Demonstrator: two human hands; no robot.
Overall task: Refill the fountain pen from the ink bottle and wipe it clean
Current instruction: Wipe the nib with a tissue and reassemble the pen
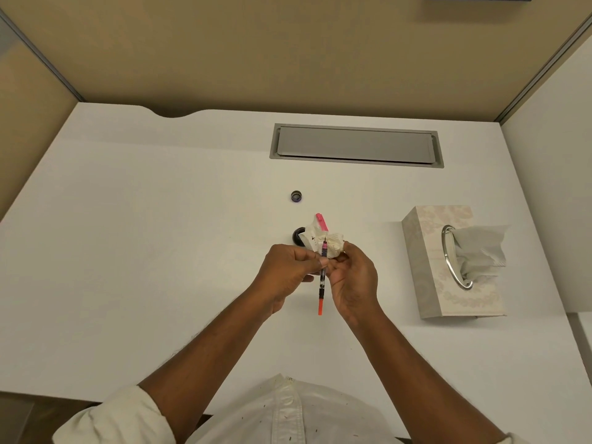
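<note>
Left hand [288,274] fingers pinch fountain pen [321,288], nib toward 12 o'clock. Right hand [352,277] fingers clutch tissue [334,243] beside nib. Ink bottle [297,237] on bench, 11 o'clock of hands. Wipe gently toward tip, pen steady.

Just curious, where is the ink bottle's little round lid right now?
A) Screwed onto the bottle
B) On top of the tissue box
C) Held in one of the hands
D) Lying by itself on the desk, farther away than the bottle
D: the small round lid lies alone on the white desk, beyond the ink bottle and apart from it.
</note>
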